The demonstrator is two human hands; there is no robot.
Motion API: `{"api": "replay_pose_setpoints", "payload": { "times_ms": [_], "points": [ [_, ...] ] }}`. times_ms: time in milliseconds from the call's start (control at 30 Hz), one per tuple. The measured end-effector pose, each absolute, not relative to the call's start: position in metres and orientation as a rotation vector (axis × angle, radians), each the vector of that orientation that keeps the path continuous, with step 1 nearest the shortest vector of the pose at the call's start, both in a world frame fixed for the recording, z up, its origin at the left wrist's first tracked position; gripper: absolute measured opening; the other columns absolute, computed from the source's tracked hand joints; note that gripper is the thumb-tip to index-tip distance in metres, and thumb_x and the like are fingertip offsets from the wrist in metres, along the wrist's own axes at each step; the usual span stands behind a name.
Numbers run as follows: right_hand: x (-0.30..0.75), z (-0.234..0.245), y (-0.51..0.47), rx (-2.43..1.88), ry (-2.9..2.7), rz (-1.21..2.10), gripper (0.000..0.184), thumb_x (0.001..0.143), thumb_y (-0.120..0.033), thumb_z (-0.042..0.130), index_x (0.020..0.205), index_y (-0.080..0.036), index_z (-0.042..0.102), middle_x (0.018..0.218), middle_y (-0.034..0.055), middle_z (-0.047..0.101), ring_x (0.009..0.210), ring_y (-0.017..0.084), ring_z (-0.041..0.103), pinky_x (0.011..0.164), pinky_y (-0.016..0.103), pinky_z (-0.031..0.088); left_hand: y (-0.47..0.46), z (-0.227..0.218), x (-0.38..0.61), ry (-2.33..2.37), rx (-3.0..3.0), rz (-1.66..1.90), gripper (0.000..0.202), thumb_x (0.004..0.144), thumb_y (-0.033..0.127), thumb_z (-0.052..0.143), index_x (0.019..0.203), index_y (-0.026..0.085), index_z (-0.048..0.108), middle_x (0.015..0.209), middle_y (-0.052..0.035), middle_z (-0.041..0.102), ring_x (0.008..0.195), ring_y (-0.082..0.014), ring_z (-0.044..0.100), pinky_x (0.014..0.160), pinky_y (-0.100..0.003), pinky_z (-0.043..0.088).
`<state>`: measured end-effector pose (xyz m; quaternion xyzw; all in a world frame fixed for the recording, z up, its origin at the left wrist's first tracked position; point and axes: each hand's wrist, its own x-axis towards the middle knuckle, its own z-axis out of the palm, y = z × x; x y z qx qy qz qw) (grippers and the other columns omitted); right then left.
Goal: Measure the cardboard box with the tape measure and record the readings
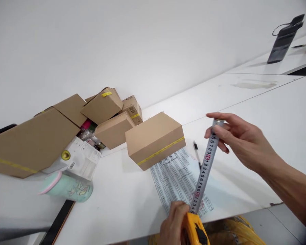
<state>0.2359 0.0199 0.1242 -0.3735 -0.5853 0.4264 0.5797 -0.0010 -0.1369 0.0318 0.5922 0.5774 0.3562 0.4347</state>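
Head view: left hand point(173, 221) grips yellow tape measure point(197, 228); right hand point(242, 139) pinches its extended blade point(205, 166) near the tip; printed sheet point(168, 180) below; cardboard box point(155, 139) at sheet's far edge.

left hand point(170, 224): low, fingers point(180, 208) curled | right hand point(242, 137): higher, fingers point(226, 117) pinching

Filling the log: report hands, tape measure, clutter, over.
Left hand holds tape measure; right hand pinches extended blade. Blade over printed sheet. Pen lies close by.

At five o'clock, the bottom edge crops your yellow tape measure point(193, 227); the testing report point(173, 182) has illegible rows. At nine, the largest carton point(33, 139) is cropped.
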Motion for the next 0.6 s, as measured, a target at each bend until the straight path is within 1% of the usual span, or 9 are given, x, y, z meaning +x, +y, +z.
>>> {"api": "replay_pose_setpoints", "payload": {
  "times_ms": [67,133,200,300,367,433,500,533,600],
  "points": [
    [0.238,0.107,0.010,-0.868,-1.320,1.007,0.034,0.090,-0.045,0.060,0.123,-0.036,0.056,0.083,0.0019,0.069,0.047,0.014,0.047,0.045,0.034,0.044,-0.129,0.039,-0.002,1.525,1.562,0.821,0.073,0.058,0.024,0.078,0.129,0.026,0.061,0.122,-0.0106,0.062,0.105,-0.0322,0.061,0.090,-0.038,0.047],
    [0.231,0.086,-0.002,-0.865,-1.374,1.100,0.039,0.092,-0.044,0.058,0.128,-0.033,0.050,0.086,0.0037,0.072,0.051,0.016,0.055,0.049,0.035,0.049,-0.118,0.049,-0.003,1.625,1.608,0.746,0.098,0.057,0.020,0.079,0.146,0.028,0.041,0.131,-0.0104,0.058,0.117,-0.0342,0.056,0.101,-0.044,0.042],
    [0.221,0.065,-0.011,-0.871,-1.571,1.177,0.040,0.095,-0.045,0.051,0.132,-0.028,0.048,0.091,0.0066,0.074,0.062,0.019,0.064,0.056,0.035,0.053,-0.104,0.060,-0.003,1.653,1.656,0.674,0.106,0.060,0.021,0.078,0.152,0.029,0.026,0.135,-0.0099,0.056,0.121,-0.0333,0.053,0.104,-0.047,0.040],
    [0.212,0.043,-0.006,-1.048,-1.899,0.993,0.042,0.096,-0.050,0.045,0.130,-0.026,0.053,0.072,0.0025,0.072,0.062,0.020,0.066,0.061,0.034,0.051,-0.081,0.071,-0.007,1.660,1.764,0.612,0.102,0.066,0.027,0.076,0.152,0.030,0.021,0.136,-0.0088,0.055,0.122,-0.0314,0.054,0.104,-0.047,0.042],
    [0.215,0.033,0.014,-1.297,-2.009,0.801,0.042,0.096,-0.055,0.039,0.115,-0.025,0.061,0.063,0.0008,0.068,0.057,0.021,0.064,0.058,0.033,0.046,-0.065,0.073,-0.012,1.721,1.856,0.567,0.095,0.070,0.028,0.074,0.150,0.031,0.023,0.137,-0.0085,0.055,0.122,-0.0309,0.055,0.103,-0.048,0.043],
    [0.219,0.026,0.040,-1.577,-2.046,0.616,0.045,0.094,-0.059,0.035,0.096,-0.024,0.063,0.065,0.0030,0.069,0.058,0.023,0.064,0.055,0.033,0.041,-0.050,0.071,-0.017,1.814,1.970,0.484,0.085,0.075,0.027,0.070,0.148,0.030,0.026,0.136,-0.0085,0.055,0.121,-0.0308,0.055,0.099,-0.049,0.045],
    [0.220,0.019,0.063,-1.748,-2.097,0.509,0.045,0.090,-0.062,0.042,0.097,-0.022,0.060,0.071,0.0051,0.070,0.063,0.026,0.064,0.052,0.032,0.038,-0.035,0.066,-0.022,1.898,2.098,0.347,0.075,0.079,0.024,0.064,0.146,0.027,0.030,0.133,-0.0095,0.057,0.120,-0.0312,0.055,0.094,-0.049,0.049],
    [0.219,0.016,0.072,-1.766,-2.139,0.484,0.042,0.088,-0.059,0.046,0.103,-0.022,0.059,0.075,0.0060,0.071,0.066,0.026,0.064,0.052,0.032,0.037,-0.028,0.063,-0.024,1.939,2.159,0.268,0.070,0.082,0.023,0.062,0.145,0.025,0.032,0.130,-0.0102,0.058,0.119,-0.0315,0.056,0.090,-0.048,0.051],
    [0.219,0.009,0.082,-1.693,-2.225,0.487,0.038,0.088,-0.047,0.048,0.113,-0.020,0.057,0.081,0.0077,0.072,0.069,0.026,0.064,0.054,0.032,0.036,-0.017,0.058,-0.026,1.995,2.252,0.139,0.061,0.085,0.021,0.061,0.141,0.021,0.038,0.124,-0.0118,0.060,0.116,-0.0321,0.057,0.087,-0.048,0.053]
  ]
}}
